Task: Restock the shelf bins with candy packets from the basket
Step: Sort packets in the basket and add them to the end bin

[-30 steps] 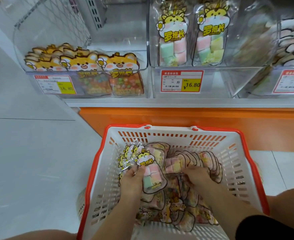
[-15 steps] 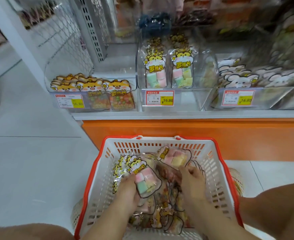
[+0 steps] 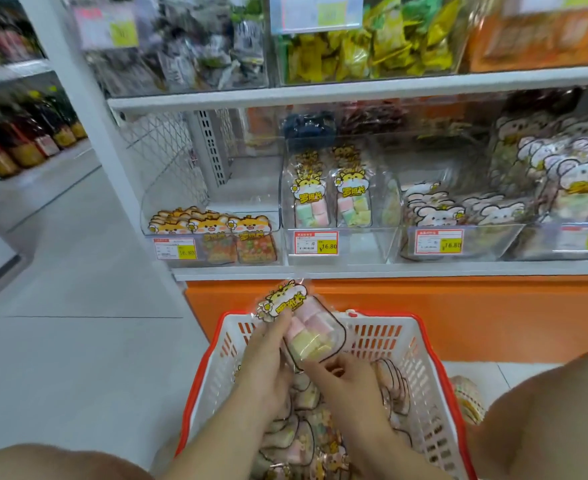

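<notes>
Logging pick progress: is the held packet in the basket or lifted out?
Lifted out. Both the left hand and right hand hold the packet above the basket, its top showing past the far rim.

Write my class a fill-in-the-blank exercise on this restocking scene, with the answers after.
The left hand and right hand hold a candy packet above the ____. The shelf's base panel is coloured ____. The middle bin shows ____ upright packets at its front. Its price tag reads ____.
Answers: basket; orange; two; 16.80.
</notes>
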The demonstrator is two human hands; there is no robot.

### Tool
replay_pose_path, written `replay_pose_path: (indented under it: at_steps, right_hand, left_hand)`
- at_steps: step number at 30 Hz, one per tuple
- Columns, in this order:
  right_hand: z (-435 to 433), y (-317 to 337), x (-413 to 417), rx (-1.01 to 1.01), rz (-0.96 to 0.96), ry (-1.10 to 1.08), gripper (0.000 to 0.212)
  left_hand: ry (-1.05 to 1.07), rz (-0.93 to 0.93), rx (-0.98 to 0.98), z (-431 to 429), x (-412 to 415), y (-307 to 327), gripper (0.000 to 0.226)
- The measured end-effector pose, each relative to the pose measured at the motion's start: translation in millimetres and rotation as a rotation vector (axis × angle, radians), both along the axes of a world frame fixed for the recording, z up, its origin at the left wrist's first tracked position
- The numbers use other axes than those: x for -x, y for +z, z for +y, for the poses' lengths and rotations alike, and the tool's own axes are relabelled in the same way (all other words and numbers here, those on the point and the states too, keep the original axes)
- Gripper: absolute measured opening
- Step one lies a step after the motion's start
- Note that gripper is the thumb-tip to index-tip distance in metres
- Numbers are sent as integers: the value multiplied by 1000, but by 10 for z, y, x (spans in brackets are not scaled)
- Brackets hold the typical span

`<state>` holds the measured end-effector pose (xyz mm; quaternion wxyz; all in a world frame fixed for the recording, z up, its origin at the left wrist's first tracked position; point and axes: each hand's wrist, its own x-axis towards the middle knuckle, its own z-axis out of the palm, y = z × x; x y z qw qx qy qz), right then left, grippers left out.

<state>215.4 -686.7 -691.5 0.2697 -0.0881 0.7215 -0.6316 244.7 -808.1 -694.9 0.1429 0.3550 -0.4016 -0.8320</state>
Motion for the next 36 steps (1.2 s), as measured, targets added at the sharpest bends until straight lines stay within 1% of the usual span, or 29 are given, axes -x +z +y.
replay_pose_path:
  at_steps: [2, 4, 6, 7, 8, 9, 10, 12, 14, 16, 17, 18, 20, 22, 23, 24, 25, 26, 27, 30, 31, 33, 35, 36]
  right_hand:
    - [15, 90, 11, 28, 38, 62, 41]
    - [64, 222, 63, 48, 21, 91, 39]
    - [159, 319, 193, 25, 11, 65, 42]
    - [209, 375, 284, 3, 30, 34, 46]
    - [256, 448, 393, -12, 64, 3, 49]
    - [290, 545, 502, -13, 105, -8, 50]
    - [309, 665, 613, -13, 150, 21, 57]
    - [311, 924, 821, -12, 270, 185, 81]
    - [276, 1166, 981, -74, 438, 347, 97]
    - [240, 1330, 1143, -155, 651, 411, 101]
    - [217, 1405, 1223, -206, 764, 429, 98]
    - [189, 1475, 1294, -262, 870, 454, 93]
    - [99, 1641, 1400, -365, 1021, 556, 83]
    - [-28, 1787, 1474, -426, 1095, 651, 76]
    - [-89, 1843, 1512, -443, 1131, 658, 74]
    - [-149, 1877, 1571, -448, 1159, 644, 69]
    - [-198, 1914, 1624, -449, 1190, 611, 59]
    - [-239, 1945, 1682, -455, 1231, 561, 48]
    - [-271, 1976, 1734, -473, 1278, 500, 42]
    - [-327, 2035, 1873, -542, 1417, 321, 37]
    - [-341, 2031, 1911, -572, 1459, 272, 36]
    - [-390, 1963, 2014, -666, 1543, 226, 33]
    - [-482, 1847, 2125, -816, 1598, 260, 33]
    - [-539, 1785, 2168, -881, 1591, 309, 32]
  left_hand:
    - [-26, 38, 123, -24, 25, 89, 42]
    - [-48, 106, 194, -46, 40, 206, 40]
    - [-104, 136, 300, -80, 44, 347, 44]
    - [-138, 143, 385, -126, 48, 376, 48]
    - [-189, 144, 484, -159, 57, 421, 48]
    - [-247, 130, 593, -187, 57, 485, 42]
    - [-306, 105, 710, -198, 55, 568, 36]
    - [-389, 71, 887, -240, 95, 662, 34]
    - [-422, 61, 1006, -299, 143, 788, 42]
    - [-426, 36, 1083, -373, 208, 917, 59]
    - [-451, 27, 1122, -421, 248, 968, 70]
    - [-471, 26, 1163, -437, 281, 1045, 74]
    - [-489, 35, 1300, -442, 344, 1179, 65]
    - [-466, 55, 1447, -426, 443, 1314, 66]
    - [-435, 69, 1490, -434, 500, 1358, 68]
    - [-392, 82, 1520, -444, 561, 1408, 66]
    - [-347, 98, 1523, -480, 623, 1436, 65]
    - [-296, 116, 1521, -515, 684, 1473, 64]
    - [-254, 121, 1519, -567, 751, 1493, 63]
    - [-166, 103, 1559, -753, 904, 1512, 64]
    - [-165, 74, 1581, -838, 931, 1485, 66]
    - [-233, -72, 1671, -1024, 956, 1354, 66]
    - [-363, -275, 1808, -1171, 958, 1173, 60]
    - [-423, -354, 1855, -1213, 956, 1090, 57]
